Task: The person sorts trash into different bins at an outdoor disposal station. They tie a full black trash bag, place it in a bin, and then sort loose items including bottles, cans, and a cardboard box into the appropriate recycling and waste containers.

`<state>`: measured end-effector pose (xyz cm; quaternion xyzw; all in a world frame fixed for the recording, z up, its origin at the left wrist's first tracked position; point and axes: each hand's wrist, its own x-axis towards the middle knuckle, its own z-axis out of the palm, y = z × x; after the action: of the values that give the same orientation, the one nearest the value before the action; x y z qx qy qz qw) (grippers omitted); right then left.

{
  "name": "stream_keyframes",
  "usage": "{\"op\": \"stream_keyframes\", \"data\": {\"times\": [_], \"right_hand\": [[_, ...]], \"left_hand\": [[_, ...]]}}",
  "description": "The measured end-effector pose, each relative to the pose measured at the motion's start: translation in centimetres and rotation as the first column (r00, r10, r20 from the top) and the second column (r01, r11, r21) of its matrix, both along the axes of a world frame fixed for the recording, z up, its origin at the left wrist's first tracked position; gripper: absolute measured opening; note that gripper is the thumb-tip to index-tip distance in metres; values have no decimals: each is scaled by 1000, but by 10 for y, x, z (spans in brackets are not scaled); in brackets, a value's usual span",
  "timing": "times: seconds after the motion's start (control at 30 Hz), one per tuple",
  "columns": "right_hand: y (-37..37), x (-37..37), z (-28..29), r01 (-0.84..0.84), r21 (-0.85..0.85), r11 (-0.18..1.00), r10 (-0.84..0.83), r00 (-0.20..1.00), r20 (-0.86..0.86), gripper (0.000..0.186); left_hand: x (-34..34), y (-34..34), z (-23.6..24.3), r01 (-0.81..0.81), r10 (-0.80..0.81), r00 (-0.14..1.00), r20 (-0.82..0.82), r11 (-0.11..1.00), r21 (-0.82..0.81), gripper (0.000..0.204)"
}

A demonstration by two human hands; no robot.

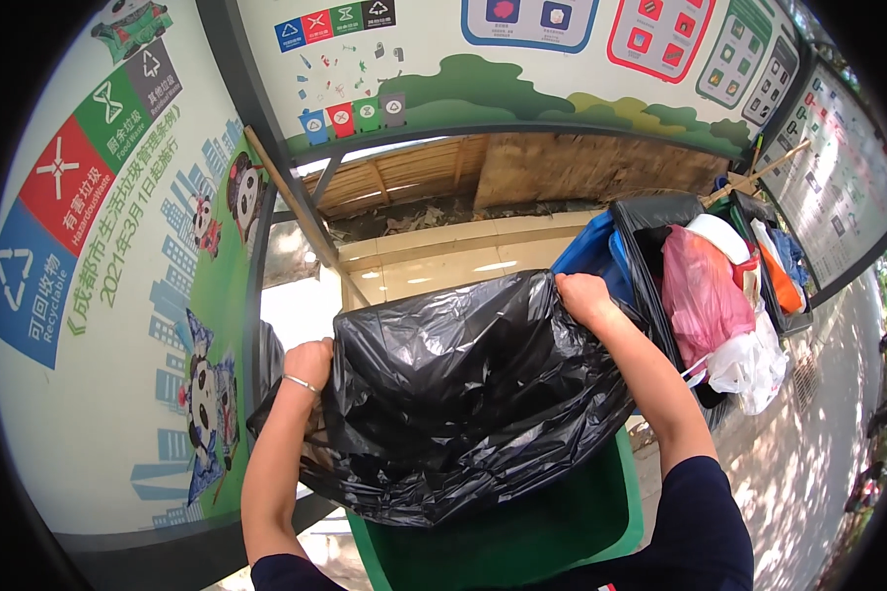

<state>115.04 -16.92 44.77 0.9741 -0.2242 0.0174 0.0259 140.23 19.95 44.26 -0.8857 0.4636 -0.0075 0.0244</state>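
A large black garbage bag [463,384] is stretched between my two hands, its top edge held up above a green bin [633,488]. My left hand [311,362], with a bracelet at the wrist, is closed on the bag's left upper corner. On the other side my right hand [583,297] grips the upper right edge. The shiny plastic hangs in folds over the bin's far part and hides its far rim. Part of the bin's dark inside shows below the bag.
To the right stands a black-lined bin [650,231] heaped with a pink plastic bag [702,295] and a white plastic bag [749,364]. A blue bin [591,251] is partly behind it. Illustrated panels [118,295] enclose the left and back, with a wooden stick [291,202] leaning there.
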Motion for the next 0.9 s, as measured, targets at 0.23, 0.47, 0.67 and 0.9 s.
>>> {"op": "stream_keyframes", "data": {"times": [0.23,0.47,0.67,0.9], "right_hand": [[34,-83,21,307,186,933,-313,950,5,19],[109,-242,26,459,396,795,-394,888,-238,25],[147,-337,-15,303,893,333,-469,875,-122,18],[186,-355,-24,-713,380,-590,-790,606,-89,42]], "left_hand": [[-76,83,-2,-318,318,945,-75,948,10,14],[-176,180,-38,-456,265,769,-582,865,-208,15],[-257,231,-11,-702,304,349,-887,711,-33,25],[-284,200,-14,-984,-522,179,-834,-76,-163,33]]}}
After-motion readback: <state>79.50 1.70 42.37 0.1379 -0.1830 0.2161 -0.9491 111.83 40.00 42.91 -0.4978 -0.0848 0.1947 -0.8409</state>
